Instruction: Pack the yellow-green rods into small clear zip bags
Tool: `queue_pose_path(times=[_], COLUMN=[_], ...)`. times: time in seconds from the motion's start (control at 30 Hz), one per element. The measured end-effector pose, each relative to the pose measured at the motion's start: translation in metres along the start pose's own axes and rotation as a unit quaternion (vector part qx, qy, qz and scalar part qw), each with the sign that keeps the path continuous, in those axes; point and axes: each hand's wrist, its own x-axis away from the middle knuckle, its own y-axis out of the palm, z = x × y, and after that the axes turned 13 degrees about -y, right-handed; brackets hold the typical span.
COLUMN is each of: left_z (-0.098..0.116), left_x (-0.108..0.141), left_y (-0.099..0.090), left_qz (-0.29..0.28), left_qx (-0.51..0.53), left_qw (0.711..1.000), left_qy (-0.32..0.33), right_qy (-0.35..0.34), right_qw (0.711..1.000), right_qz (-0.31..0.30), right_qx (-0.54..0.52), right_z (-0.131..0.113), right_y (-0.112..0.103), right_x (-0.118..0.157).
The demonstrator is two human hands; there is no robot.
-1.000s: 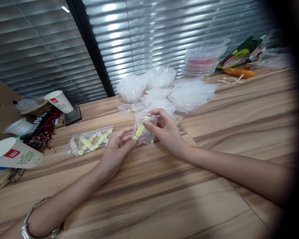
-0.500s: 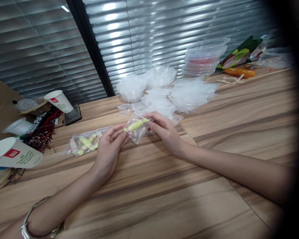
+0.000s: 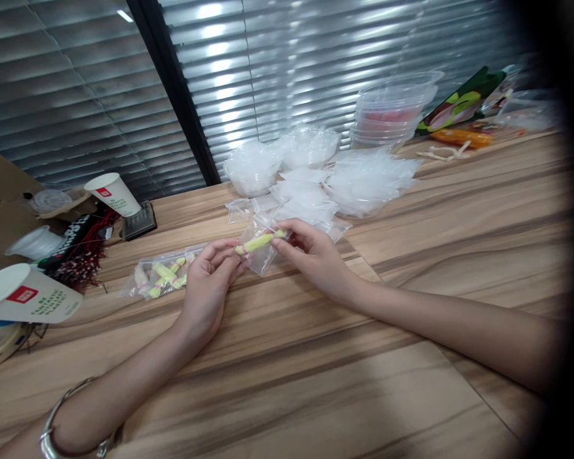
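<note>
Between my hands lies a slim yellow-green bundle [image 3: 259, 243] with pink bands near its ends, seemingly thread or cord. A small clear plastic bag [image 3: 266, 260] is around or just behind it; I cannot tell which. My left hand [image 3: 211, 274] pinches the bundle's left end and the bag's edge between thumb and fingers. With thumb and forefinger closed, my right hand [image 3: 318, 260] grips the other end. Beside my left hand, a clear bag [image 3: 146, 280] on the table shows several similar yellow-green and pale pieces, partly hidden by that hand.
Clear plastic bags [image 3: 366, 182] are piled behind my hands, near stacked clear tubs [image 3: 387, 118]. Paper cups [image 3: 33, 296] and a dark cord bundle [image 3: 79, 255] stand at left. An orange item [image 3: 462, 138] lies far right on the wooden table [image 3: 316, 376].
My right thumb has moved left along the bundle and now presses on its front. The bundle has shifted slightly left and lower; my left hand has barely moved.
</note>
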Motion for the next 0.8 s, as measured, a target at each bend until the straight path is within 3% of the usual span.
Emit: queue_pose_path(times=[0.6,0.8], left_z=[0.0015,0.0022], left_x=[0.0018,0.0028], left_y=[-0.001,-0.0003], left_qz=[-0.027,-0.013], left_qx=[-0.014,-0.035], left_qw=[1.0,0.999], left_qy=[-0.005,0.037], right_qy=[0.0,0.004], right_qw=[0.999,1.0], right_qz=[0.01,0.01], right_qx=[0.037,0.003], right_z=[-0.0026,-0.0018], right_y=[-0.0004,-0.0002], right_x=[-0.0001,-0.0002])
